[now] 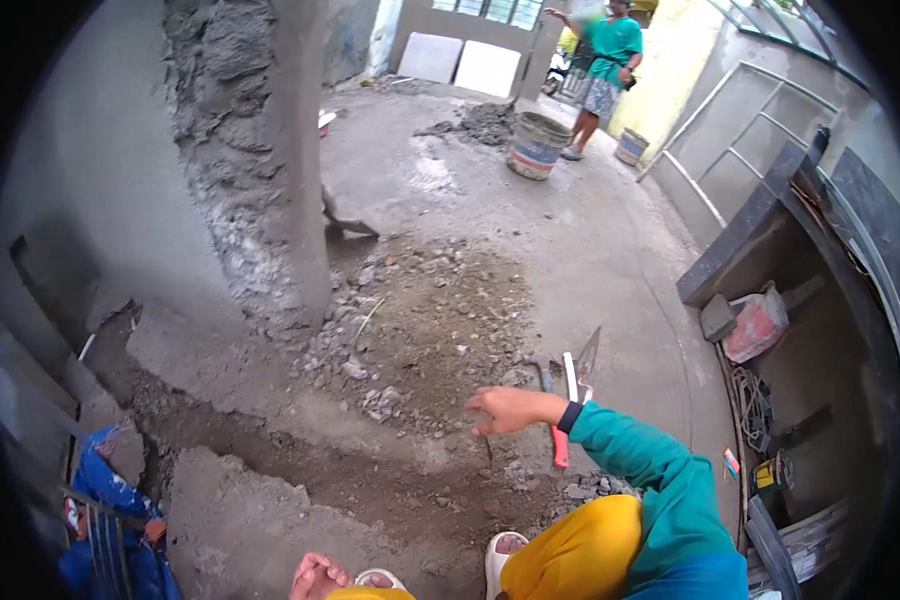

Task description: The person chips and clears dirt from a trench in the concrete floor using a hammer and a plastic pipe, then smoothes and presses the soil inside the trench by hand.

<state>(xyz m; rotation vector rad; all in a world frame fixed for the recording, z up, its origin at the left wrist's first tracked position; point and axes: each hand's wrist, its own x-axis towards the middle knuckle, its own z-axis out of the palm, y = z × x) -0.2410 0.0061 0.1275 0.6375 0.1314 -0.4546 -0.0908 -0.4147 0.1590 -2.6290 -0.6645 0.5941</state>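
My right hand reaches over the broken, gravelly ground, its fingers apart and nothing clearly held; a thin dark line lies just below them. Beside its wrist are a red-handled tool, a white bar-shaped item and a trowel on the floor. At the bottom, my left hand is near my knee with its fingers curled together; whatever may be inside is hidden.
A rough pillar rises at left, above a shallow trench. Farther back are a bucket, a mortar heap and a standing person. A metal frame leans at right, near a concrete counter.
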